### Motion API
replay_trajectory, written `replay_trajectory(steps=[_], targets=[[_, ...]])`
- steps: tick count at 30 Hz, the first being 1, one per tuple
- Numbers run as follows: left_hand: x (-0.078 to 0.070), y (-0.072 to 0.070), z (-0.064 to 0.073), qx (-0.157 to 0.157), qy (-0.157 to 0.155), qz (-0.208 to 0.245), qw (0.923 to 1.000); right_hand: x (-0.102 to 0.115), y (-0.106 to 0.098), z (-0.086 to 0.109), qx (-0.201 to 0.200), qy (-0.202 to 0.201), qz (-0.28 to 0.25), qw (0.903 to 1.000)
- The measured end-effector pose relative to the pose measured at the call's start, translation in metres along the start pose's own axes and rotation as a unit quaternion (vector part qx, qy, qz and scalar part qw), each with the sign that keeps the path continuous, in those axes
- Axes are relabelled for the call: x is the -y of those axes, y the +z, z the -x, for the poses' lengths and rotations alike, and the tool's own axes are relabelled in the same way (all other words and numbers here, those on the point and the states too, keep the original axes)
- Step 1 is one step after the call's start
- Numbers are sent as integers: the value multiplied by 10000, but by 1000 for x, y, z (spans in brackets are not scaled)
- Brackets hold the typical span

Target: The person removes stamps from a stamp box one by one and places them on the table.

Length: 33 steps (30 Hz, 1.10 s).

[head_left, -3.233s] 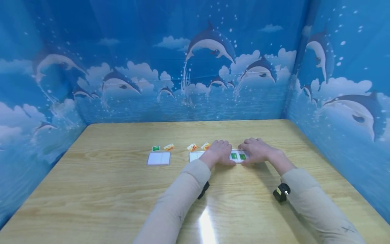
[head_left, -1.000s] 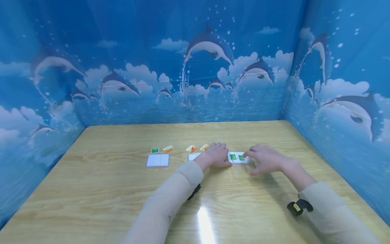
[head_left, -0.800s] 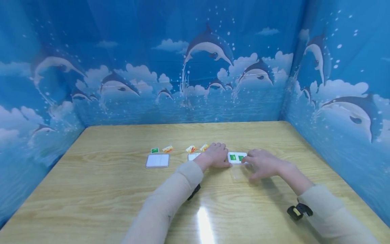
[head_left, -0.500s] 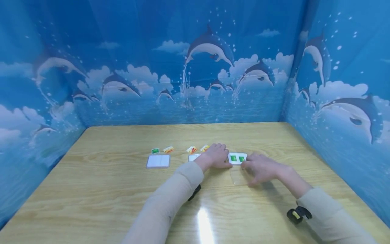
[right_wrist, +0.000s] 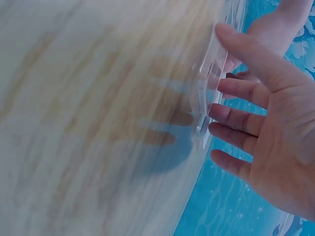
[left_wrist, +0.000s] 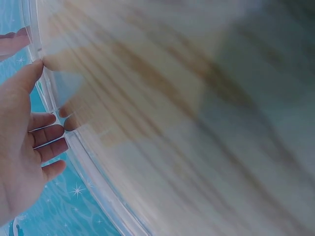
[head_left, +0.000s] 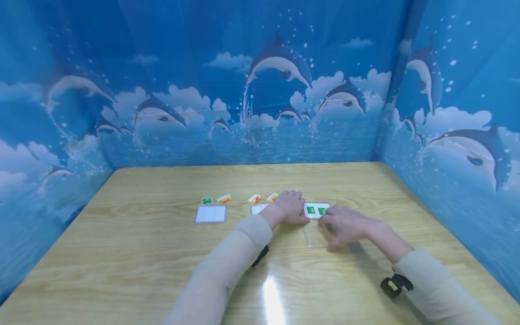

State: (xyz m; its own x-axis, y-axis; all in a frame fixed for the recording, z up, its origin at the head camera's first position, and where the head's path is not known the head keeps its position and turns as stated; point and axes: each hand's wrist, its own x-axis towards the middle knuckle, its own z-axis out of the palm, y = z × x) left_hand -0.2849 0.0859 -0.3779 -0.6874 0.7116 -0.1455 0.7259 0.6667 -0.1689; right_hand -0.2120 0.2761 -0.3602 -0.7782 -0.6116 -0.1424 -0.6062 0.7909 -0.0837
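Observation:
A flat white case [head_left: 307, 216] with two green stamp-like pieces [head_left: 310, 210] in it lies right of centre in the head view. My left hand [head_left: 286, 207] is at the case's left end, thumb at its near edge and fingers at the far edge. Just in front of the case is a clear plastic lid [head_left: 314, 238]. My right hand [head_left: 349, 224] holds the lid by its right side, between thumb and fingers. In the right wrist view, clear edges [right_wrist: 201, 101] show beside the right fingers. A second white case [head_left: 257, 209] is partly hidden by my left arm.
Another white case [head_left: 210, 214] lies to the left on the wooden table [head_left: 162, 253]. Behind it are a green piece [head_left: 206, 200] and an orange-yellow piece [head_left: 224, 198]. Two more orange-yellow pieces [head_left: 255, 198] sit behind the middle case. A dolphin-print curtain [head_left: 183, 108] surrounds the table.
The clear lid has come away from the right case and moved toward me in my right hand. My left hand has stayed at the case's left end.

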Motion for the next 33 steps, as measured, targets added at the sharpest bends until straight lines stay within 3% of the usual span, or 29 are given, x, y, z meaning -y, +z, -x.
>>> replay_trajectory(steps=[6,13,19,33], targets=[[-1,-1,1,-8,6,-35,10000,-10,-6,1,-142,147,-600,9980],[-2,-1,1,-12,49,-12,10000,-27,-13,1,-510,493,-1303,9889],[-2,-1,1,-13,-32,-74,10000,-42,-19,-3,-982,643,-1600,9801],[-2,-2,1,32,-26,-68,10000,-59,-15,-15,-1138,1270,-2080,9631]])
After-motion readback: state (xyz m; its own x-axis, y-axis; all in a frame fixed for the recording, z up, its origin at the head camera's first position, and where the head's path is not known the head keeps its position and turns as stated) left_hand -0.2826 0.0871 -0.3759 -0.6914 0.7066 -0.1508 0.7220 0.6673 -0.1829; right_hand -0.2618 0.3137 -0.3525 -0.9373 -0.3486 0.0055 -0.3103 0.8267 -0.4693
